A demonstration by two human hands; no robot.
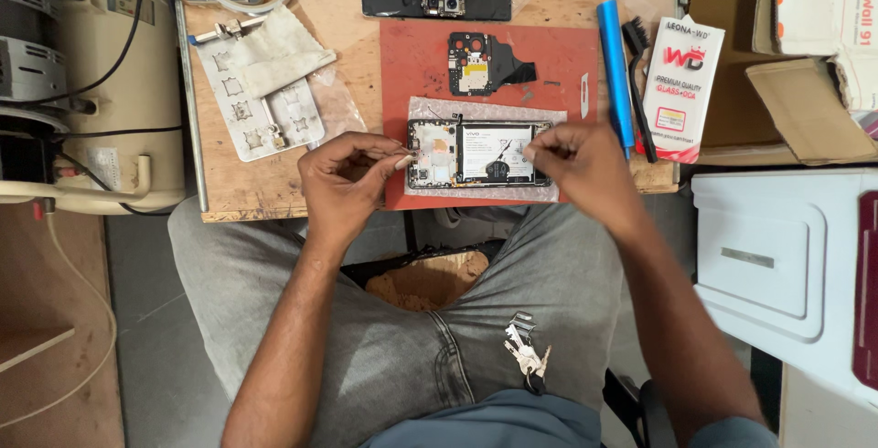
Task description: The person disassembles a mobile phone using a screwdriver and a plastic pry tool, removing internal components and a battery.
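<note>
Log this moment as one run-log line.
left hand: pinching at opened phone's left edge | right hand: fingertips on its right end | phone lies on red mat

Both forearms reach up and forward from the lap, bare to the elbow, and converge on the opened phone (476,154), the one landmark here. The left hand (352,174) sits at the phone's left end, back of the hand up, fingers curled inward, thumb and forefinger pinched together at that edge. The right hand (576,163) rests over the phone's right end, wrist bent, fingers curled and fingertips (530,151) pressed down near its right side. The hands are apart.
</note>
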